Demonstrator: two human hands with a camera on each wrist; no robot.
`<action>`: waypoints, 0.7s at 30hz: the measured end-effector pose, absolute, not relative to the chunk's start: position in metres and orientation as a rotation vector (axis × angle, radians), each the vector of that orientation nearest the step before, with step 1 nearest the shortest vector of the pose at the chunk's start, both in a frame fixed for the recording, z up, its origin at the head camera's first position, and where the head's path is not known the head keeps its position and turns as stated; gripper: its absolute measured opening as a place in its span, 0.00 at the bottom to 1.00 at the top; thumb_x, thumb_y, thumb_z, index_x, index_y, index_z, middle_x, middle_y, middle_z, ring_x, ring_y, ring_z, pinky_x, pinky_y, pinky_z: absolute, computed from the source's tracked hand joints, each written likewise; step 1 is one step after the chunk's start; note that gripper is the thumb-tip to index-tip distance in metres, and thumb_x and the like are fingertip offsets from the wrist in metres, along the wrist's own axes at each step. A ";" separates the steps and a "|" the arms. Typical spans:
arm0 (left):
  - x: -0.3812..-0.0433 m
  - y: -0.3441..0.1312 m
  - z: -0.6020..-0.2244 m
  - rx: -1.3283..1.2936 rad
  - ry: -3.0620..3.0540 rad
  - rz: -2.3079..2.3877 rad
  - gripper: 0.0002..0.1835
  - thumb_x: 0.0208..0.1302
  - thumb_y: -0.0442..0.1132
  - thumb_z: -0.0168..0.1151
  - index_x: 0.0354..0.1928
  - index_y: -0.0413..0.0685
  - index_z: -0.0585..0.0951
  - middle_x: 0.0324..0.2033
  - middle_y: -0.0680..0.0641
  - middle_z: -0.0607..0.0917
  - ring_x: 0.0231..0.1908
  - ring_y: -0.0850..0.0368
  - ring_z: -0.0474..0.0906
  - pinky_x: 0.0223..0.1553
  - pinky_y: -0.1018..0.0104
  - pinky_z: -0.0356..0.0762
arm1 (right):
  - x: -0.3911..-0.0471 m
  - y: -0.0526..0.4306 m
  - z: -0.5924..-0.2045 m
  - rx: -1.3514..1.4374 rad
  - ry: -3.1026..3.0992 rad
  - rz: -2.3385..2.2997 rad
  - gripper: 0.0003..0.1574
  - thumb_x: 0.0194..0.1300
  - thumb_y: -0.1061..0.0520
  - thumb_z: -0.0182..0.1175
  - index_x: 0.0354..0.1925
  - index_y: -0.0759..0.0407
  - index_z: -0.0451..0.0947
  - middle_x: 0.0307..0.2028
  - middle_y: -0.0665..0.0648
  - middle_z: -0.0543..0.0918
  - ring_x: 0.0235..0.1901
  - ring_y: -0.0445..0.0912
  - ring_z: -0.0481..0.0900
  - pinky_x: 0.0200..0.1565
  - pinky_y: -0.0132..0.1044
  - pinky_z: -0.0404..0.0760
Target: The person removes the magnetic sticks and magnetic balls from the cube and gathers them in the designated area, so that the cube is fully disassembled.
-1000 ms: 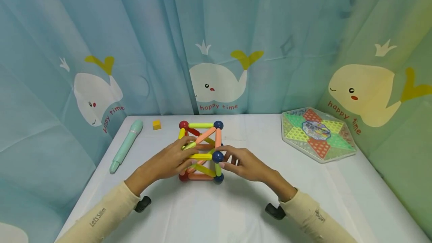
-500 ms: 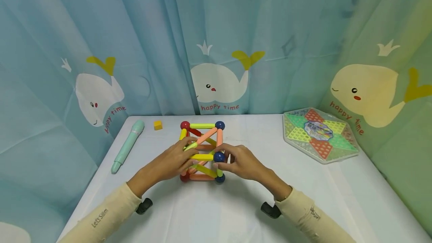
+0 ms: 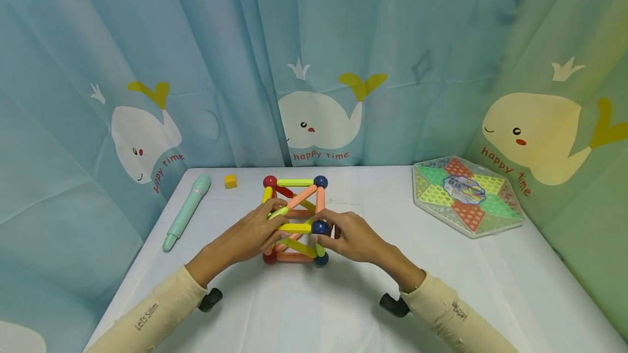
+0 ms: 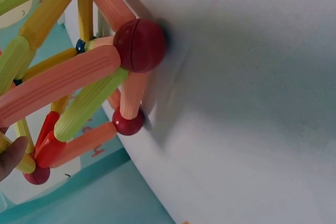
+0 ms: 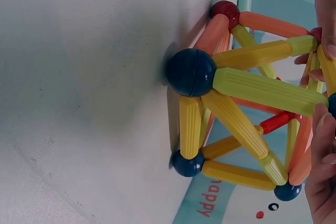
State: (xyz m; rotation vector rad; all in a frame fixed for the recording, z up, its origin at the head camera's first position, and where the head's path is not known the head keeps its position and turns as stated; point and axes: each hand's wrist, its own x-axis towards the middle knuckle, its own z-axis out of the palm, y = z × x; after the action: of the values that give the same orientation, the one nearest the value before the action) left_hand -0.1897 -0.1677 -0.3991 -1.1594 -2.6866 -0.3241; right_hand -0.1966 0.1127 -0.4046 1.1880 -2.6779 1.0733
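Observation:
A cube-shaped frame of magnetic rods (image 3: pixel 297 257) and balls stands on the table, with red balls on its left side and dark blue balls on its right. My left hand (image 3: pixel 245 235) grips the upper near left corner, fingers around a yellow rod (image 3: pixel 296 228); the ball there is hidden by the fingers. With thumb and fingers my right hand (image 3: pixel 358 237) pinches the blue ball (image 3: pixel 320 227) at the upper near right corner. In the right wrist view, a lime rod (image 5: pixel 268 88) runs from a lower blue ball (image 5: pixel 191 72) up to that corner. Diagonal rods cross the frame's sides.
A mint-green tube-shaped object (image 3: pixel 186 213) lies at the left of the white table (image 3: pixel 294 309). Near the back edge sits a small yellow cube (image 3: pixel 230 181). A hexagonal Chinese checkers board (image 3: pixel 466 195) lies at the right. Whale-printed curtains (image 3: pixel 314 26) hang behind.
My right thumb and fingers have moved slightly left, closing further around the blue ball. The left hand keeps its grip. The whole head view has shifted slightly.

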 end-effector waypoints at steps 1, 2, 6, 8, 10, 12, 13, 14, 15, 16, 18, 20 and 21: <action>-0.190 -0.168 -0.399 -1.154 -2.690 -0.337 0.15 0.71 0.47 0.62 0.56 0.54 0.78 0.65 0.44 0.69 0.48 0.55 0.76 0.49 0.64 0.82 | -0.196 0.113 -0.405 1.193 -2.678 1.074 0.21 0.67 0.54 0.66 0.56 0.52 0.78 0.28 0.44 0.81 0.25 0.35 0.73 0.27 0.29 0.77; -0.190 -0.168 -0.399 -1.160 -2.686 -0.347 0.15 0.71 0.47 0.62 0.56 0.54 0.78 0.65 0.44 0.69 0.46 0.56 0.76 0.47 0.65 0.82 | -0.196 0.113 -0.404 1.196 -2.680 1.073 0.21 0.67 0.53 0.66 0.57 0.53 0.77 0.29 0.44 0.81 0.25 0.35 0.73 0.27 0.29 0.77; -0.191 -0.167 -0.400 -1.163 -2.674 -0.377 0.13 0.70 0.47 0.63 0.54 0.56 0.79 0.64 0.45 0.70 0.46 0.58 0.75 0.45 0.68 0.82 | -0.196 0.113 -0.404 1.208 -2.693 1.085 0.21 0.70 0.51 0.63 0.58 0.56 0.77 0.30 0.45 0.82 0.24 0.34 0.73 0.26 0.30 0.77; -0.191 -0.166 -0.400 -1.168 -2.671 -0.369 0.13 0.70 0.46 0.63 0.53 0.56 0.80 0.64 0.44 0.70 0.47 0.57 0.74 0.45 0.68 0.82 | -0.196 0.114 -0.404 1.209 -2.704 1.093 0.21 0.71 0.49 0.62 0.58 0.56 0.77 0.30 0.45 0.82 0.25 0.35 0.73 0.27 0.30 0.77; -0.191 -0.166 -0.400 -1.165 -2.677 -0.362 0.12 0.71 0.45 0.63 0.53 0.56 0.80 0.64 0.44 0.71 0.50 0.55 0.74 0.46 0.67 0.82 | -0.197 0.114 -0.405 1.212 -2.712 1.097 0.21 0.72 0.48 0.61 0.58 0.54 0.76 0.31 0.45 0.81 0.25 0.35 0.73 0.27 0.30 0.77; -0.191 -0.166 -0.400 -1.166 -2.677 -0.349 0.12 0.71 0.45 0.63 0.53 0.55 0.80 0.65 0.43 0.71 0.53 0.53 0.74 0.48 0.66 0.83 | -0.196 0.114 -0.404 1.210 -2.722 1.092 0.20 0.73 0.48 0.60 0.58 0.53 0.76 0.31 0.45 0.81 0.25 0.35 0.73 0.27 0.30 0.77; -0.191 -0.166 -0.400 -1.168 -2.675 -0.348 0.11 0.71 0.45 0.63 0.53 0.55 0.80 0.65 0.43 0.71 0.53 0.53 0.74 0.48 0.66 0.82 | -0.196 0.114 -0.405 1.211 -2.723 1.089 0.20 0.73 0.48 0.60 0.58 0.52 0.76 0.31 0.44 0.81 0.25 0.35 0.73 0.27 0.30 0.77; -0.191 -0.166 -0.400 -1.173 -2.668 -0.350 0.12 0.71 0.45 0.63 0.53 0.54 0.80 0.65 0.43 0.71 0.52 0.53 0.74 0.48 0.66 0.82 | -0.196 0.114 -0.405 1.216 -2.724 1.084 0.19 0.73 0.48 0.59 0.58 0.51 0.76 0.32 0.44 0.81 0.25 0.35 0.73 0.27 0.30 0.77; -0.191 -0.166 -0.400 -1.169 -2.669 -0.356 0.12 0.71 0.45 0.63 0.53 0.54 0.80 0.65 0.43 0.71 0.51 0.54 0.74 0.47 0.66 0.82 | -0.196 0.114 -0.405 1.217 -2.726 1.080 0.19 0.73 0.48 0.59 0.58 0.51 0.76 0.32 0.44 0.81 0.25 0.35 0.73 0.27 0.30 0.78; -0.191 -0.166 -0.400 -1.166 -2.668 -0.363 0.13 0.70 0.46 0.63 0.54 0.55 0.80 0.65 0.44 0.70 0.51 0.54 0.74 0.47 0.67 0.82 | -0.196 0.114 -0.405 1.218 -2.728 1.077 0.19 0.73 0.48 0.59 0.59 0.50 0.75 0.33 0.44 0.81 0.25 0.35 0.73 0.27 0.30 0.78; -0.190 -0.166 -0.400 -1.166 -2.666 -0.373 0.14 0.70 0.47 0.64 0.55 0.55 0.79 0.65 0.44 0.70 0.48 0.56 0.75 0.45 0.67 0.81 | -0.196 0.114 -0.405 1.220 -2.731 1.067 0.18 0.74 0.48 0.59 0.59 0.50 0.75 0.33 0.43 0.81 0.25 0.35 0.74 0.28 0.30 0.78; -0.190 -0.166 -0.400 -1.163 -2.678 -0.390 0.15 0.70 0.47 0.63 0.56 0.55 0.79 0.65 0.44 0.69 0.46 0.57 0.74 0.44 0.68 0.80 | -0.195 0.114 -0.405 1.221 -2.735 1.061 0.18 0.74 0.49 0.58 0.59 0.50 0.75 0.33 0.43 0.81 0.25 0.35 0.74 0.28 0.30 0.78; -0.190 -0.166 -0.399 -1.155 -2.688 -0.395 0.16 0.71 0.47 0.63 0.57 0.56 0.79 0.65 0.45 0.69 0.47 0.57 0.74 0.44 0.68 0.80 | -0.195 0.114 -0.405 1.218 -2.737 1.059 0.18 0.74 0.49 0.58 0.59 0.50 0.75 0.33 0.43 0.81 0.25 0.35 0.74 0.28 0.30 0.78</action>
State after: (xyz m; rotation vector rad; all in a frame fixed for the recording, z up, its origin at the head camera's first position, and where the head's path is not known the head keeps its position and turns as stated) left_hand -0.1900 -0.1665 -0.3994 -1.1549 -2.6884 -0.3949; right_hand -0.1950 0.1144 -0.4048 1.2181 -2.7372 1.0593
